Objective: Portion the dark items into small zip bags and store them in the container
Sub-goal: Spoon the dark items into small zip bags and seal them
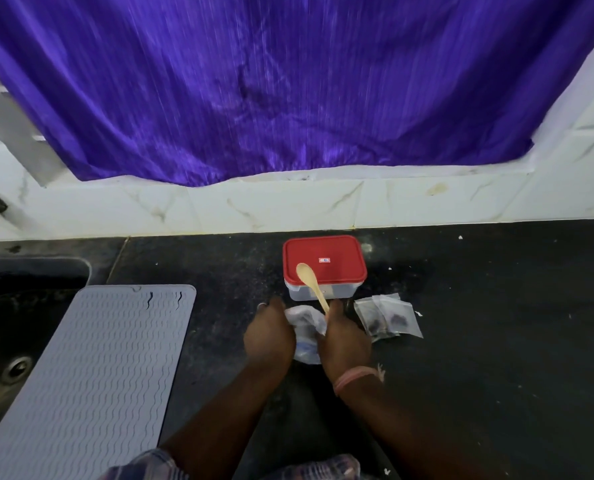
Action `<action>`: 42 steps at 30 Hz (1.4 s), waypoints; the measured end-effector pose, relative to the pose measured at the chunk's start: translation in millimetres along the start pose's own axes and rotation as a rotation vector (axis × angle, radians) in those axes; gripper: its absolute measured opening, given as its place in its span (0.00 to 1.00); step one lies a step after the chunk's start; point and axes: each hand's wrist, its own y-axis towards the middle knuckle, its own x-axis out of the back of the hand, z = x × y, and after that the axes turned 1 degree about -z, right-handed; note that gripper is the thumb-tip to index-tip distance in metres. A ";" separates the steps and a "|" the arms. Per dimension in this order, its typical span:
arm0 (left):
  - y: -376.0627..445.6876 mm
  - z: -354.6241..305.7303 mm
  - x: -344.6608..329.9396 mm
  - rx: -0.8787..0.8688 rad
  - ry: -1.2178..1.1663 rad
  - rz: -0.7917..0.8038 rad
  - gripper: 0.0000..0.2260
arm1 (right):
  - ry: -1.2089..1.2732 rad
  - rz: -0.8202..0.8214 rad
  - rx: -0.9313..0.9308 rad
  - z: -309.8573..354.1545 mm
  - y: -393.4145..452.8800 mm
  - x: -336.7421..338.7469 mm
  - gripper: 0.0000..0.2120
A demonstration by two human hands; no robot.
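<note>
A clear container with a red lid stands shut on the black counter, near the tiled wall. Just in front of it, my left hand and my right hand both grip a crumpled clear plastic bag between them. My right hand also holds a pale wooden spoon, whose bowl points up over the lid. To the right lie small zip bags with dark items inside, flat on the counter. What the crumpled bag contains is hidden.
A grey ribbed mat lies at the left, partly over a dark sink. A purple curtain hangs above the white tiled wall. The black counter stretches to the right. More plastic shows at the bottom edge.
</note>
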 end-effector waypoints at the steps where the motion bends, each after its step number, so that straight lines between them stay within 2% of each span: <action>1: -4.2 -2.1 -1.7 -0.046 -0.025 -0.001 0.07 | -0.011 -0.011 -0.038 -1.9 2.4 0.5 0.10; 3: -11.6 -7.8 -8.3 -0.078 -0.121 0.028 0.07 | 0.035 -0.019 -0.159 -11.3 8.3 1.7 0.11; 5: -20.5 -14.1 -15.7 -0.074 -0.189 0.061 0.12 | 0.161 -0.033 -0.316 -18.1 13.5 5.3 0.10; 7: -27.2 -15.2 -21.2 0.024 -0.336 0.095 0.15 | 0.286 -0.071 -0.422 -19.1 13.5 6.7 0.09; 9: -25.3 -12.9 -21.9 0.201 -0.463 0.090 0.15 | 0.349 -0.083 -0.478 -17.9 8.7 4.0 0.09; 11: -17.3 -9.6 -21.7 0.372 -0.555 0.045 0.12 | 0.376 -0.083 -0.508 -15.9 3.0 -0.8 0.11; 13: -14.6 -12.9 -20.5 0.401 -0.541 0.015 0.05 | 0.428 -0.075 -0.494 -13.7 -0.6 -4.0 0.12; 15: -15.3 -20.1 -15.8 0.326 -0.433 -0.014 0.01 | 0.489 -0.067 -0.447 -9.2 -1.1 -5.4 0.12; 17: -12.6 -21.1 -12.5 0.232 -0.306 -0.063 0.02 | 0.499 -0.046 -0.398 -4.7 -2.3 -4.3 0.12; 20: -1.1 -11.1 -7.1 0.190 -0.156 -0.132 0.05 | 0.447 0.028 -0.316 0.0 -7.3 -0.8 0.08; 24: -3.6 -1.5 -2.7 0.027 -0.114 -0.154 0.02 | 0.302 0.008 -0.232 3.6 -4.8 0.5 0.11; 27: -16.4 -6.1 -8.7 -0.116 -0.122 -0.089 0.04 | 0.315 0.003 -0.287 -2.9 5.7 3.7 0.14; 31: -18.5 -18.1 -9.1 -0.027 -0.235 0.017 0.12 | 0.446 0.036 -0.356 -13.7 16.4 9.3 0.14; 33: -15.1 -18.2 -3.0 -0.005 -0.112 0.070 0.14 | 0.484 0.092 -0.381 -15.8 17.0 10.6 0.14; 35: -10.6 -17.8 2.9 -0.045 0.140 0.095 0.19 | 0.506 0.126 -0.369 -18.8 17.1 12.0 0.14; 37: -5.6 -19.4 4.3 -0.177 0.398 0.064 0.25 | 0.500 0.134 -0.348 -21.1 17.0 13.6 0.11; 38: -2.2 -21.5 3.2 -0.258 0.428 0.046 0.25 | 0.500 0.131 -0.323 -21.9 17.1 14.1 0.09; 40: 4.3 -28.1 2.0 -0.369 0.308 0.121 0.22 | 0.516 0.110 -0.263 -21.6 17.9 16.5 0.09; 42: 6.2 -34.9 0.6 -0.346 0.089 0.291 0.19 | 0.520 0.081 -0.219 -20.5 19.5 21.1 0.10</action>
